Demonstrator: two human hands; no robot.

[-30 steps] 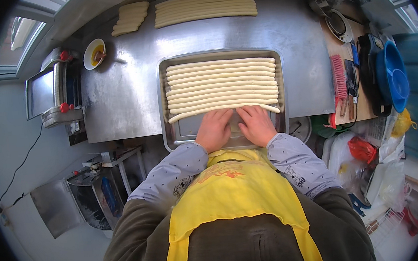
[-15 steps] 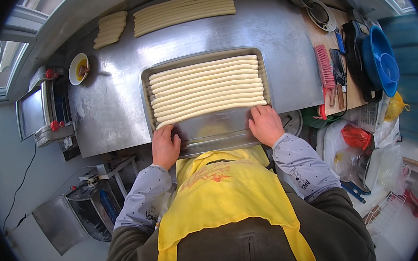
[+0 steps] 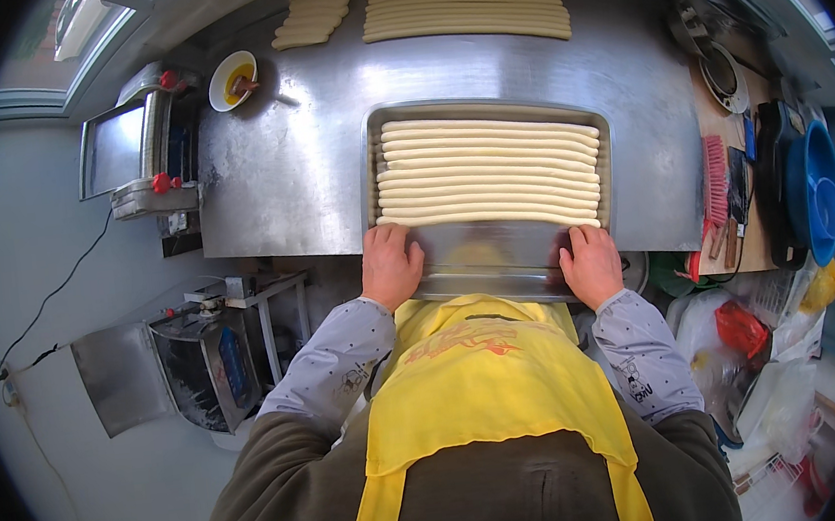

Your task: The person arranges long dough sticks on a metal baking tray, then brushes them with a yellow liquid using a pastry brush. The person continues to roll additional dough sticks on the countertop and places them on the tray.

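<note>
Rectangular shiny metal tray (image 3: pixel 493 258) sits on steel worktop (image 3: pixel 287 162), near edge over worktop lip. Left hand (image 3: pixel 390 266) and right hand (image 3: pixel 591 264) each closed on tray's near corners. Long pale dough sticks (image 3: pixel 487 171) lie in rows inside. Best: keep tray flat, both sides even, move slow so sticks don't roll.

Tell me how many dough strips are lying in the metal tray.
9, I think: dough strips lie side by side across the metal tray, far to near; close edges blur the count.
</note>
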